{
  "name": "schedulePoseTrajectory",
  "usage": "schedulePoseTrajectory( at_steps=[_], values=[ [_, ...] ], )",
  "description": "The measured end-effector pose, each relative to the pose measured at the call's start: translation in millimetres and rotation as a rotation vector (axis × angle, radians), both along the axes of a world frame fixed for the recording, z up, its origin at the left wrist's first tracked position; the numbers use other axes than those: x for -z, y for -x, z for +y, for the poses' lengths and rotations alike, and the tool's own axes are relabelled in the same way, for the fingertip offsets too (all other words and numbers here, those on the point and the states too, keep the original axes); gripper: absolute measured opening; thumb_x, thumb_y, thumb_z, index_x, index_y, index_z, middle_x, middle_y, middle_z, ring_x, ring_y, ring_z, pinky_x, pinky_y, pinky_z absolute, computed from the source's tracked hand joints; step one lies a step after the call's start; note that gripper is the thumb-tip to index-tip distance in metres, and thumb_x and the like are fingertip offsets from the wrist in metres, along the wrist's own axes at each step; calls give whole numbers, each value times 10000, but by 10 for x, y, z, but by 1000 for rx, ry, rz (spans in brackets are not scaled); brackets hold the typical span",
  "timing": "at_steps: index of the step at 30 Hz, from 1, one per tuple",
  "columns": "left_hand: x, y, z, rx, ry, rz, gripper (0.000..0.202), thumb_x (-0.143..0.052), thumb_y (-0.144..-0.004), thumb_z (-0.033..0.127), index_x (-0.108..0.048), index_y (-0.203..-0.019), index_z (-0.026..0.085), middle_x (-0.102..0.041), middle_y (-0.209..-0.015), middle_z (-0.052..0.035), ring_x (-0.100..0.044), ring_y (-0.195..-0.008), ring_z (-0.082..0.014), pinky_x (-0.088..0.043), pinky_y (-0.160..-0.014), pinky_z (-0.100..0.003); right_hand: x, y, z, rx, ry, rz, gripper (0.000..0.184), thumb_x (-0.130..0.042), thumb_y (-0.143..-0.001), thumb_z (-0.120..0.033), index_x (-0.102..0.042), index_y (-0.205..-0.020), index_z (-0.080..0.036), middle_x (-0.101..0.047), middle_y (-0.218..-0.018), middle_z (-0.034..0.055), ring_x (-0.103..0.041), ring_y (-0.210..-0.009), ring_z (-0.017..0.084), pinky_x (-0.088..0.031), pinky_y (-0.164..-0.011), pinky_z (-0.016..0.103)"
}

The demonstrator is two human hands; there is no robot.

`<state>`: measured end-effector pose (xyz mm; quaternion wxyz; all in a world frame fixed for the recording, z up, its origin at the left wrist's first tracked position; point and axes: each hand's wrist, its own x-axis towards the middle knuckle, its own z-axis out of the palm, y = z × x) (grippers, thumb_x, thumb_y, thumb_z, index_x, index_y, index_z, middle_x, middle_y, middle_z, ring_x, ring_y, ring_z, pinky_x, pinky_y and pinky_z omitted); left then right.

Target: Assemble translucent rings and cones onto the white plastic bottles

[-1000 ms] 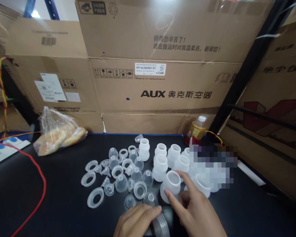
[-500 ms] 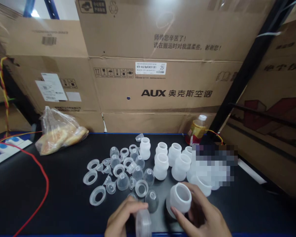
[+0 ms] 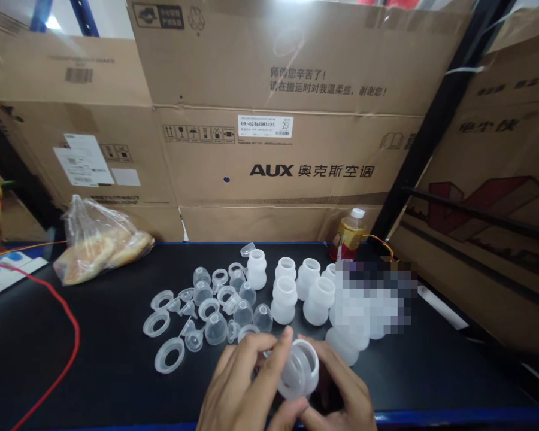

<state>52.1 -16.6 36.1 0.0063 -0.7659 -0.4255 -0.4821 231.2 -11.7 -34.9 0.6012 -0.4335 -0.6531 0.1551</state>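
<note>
My right hand (image 3: 348,383) is wrapped round a frosted white plastic bottle (image 3: 315,359), tilted with its open mouth toward me. My left hand (image 3: 242,380) has closed on a clear round plastic cap (image 3: 295,374), which is up against the bottle's mouth; whether it is seated cannot be made out. Just beyond my left hand lie clear domed caps (image 3: 215,328), translucent collar rings (image 3: 169,355) and small nipple-like pieces (image 3: 194,340). Several more frosted bottles (image 3: 318,300) stand behind my right hand, and one (image 3: 348,342) leans or lies close to it.
Bread in a clear bag (image 3: 103,248) lies at the back left, and a drink bottle (image 3: 347,236) stands at the back right. A red wire (image 3: 75,335) crosses the left of the black table (image 3: 108,371). Cardboard boxes (image 3: 269,197) wall the back. Part of the right side is pixelated.
My left hand has moved right with the clear cap and brought it to the bottle's mouth. The bottle has shifted left and tilted toward me. The camera view has turned slightly right.
</note>
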Motion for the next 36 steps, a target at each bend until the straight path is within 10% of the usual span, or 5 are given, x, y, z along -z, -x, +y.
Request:
schedulePoseTrajectory(
  at_steps=[14,24,31,36],
  values=[
    [-329,59,203,165,-22,440,503,-711,-1004,199,-666,-1496,294,-774,-1197,-70,-738,-968,-270,-551,-809,-432,-135,37,48,-26,-44,-110,386,-659,-861,-125,-704,-1217,-267,-730,-887,-5,-738,-664,168,-593,-596,215],
    [-402,-23,174,237,98,288,404,-541,-983,51,-701,-1271,285,-795,-1243,-71,-760,-1101,-268,-551,-956,-474,-292,102,28,61,-101,-117,121,-684,-939,-214,-721,-1047,-255,-678,-757,-17,-675,-545,162,-568,-501,228],
    [-317,-200,161,126,172,145,184,-831,-891,194,-704,-1007,260,-724,-1303,-99,-727,-1123,-327,-555,-953,-525,-288,156,-14,145,-71,-95,160,-629,-1043,-279,-762,-1127,-258,-752,-830,55,-746,-661,215,-639,-591,281],
    [-334,-168,168,221,257,-17,441,-771,-884,75,-647,-1219,334,-756,-1119,2,-726,-1055,-274,-536,-1011,-499,-224,107,-1,126,-85,-130,187,-740,-958,-283,-786,-1131,-228,-712,-743,4,-676,-530,168,-565,-486,240]
  ],
)
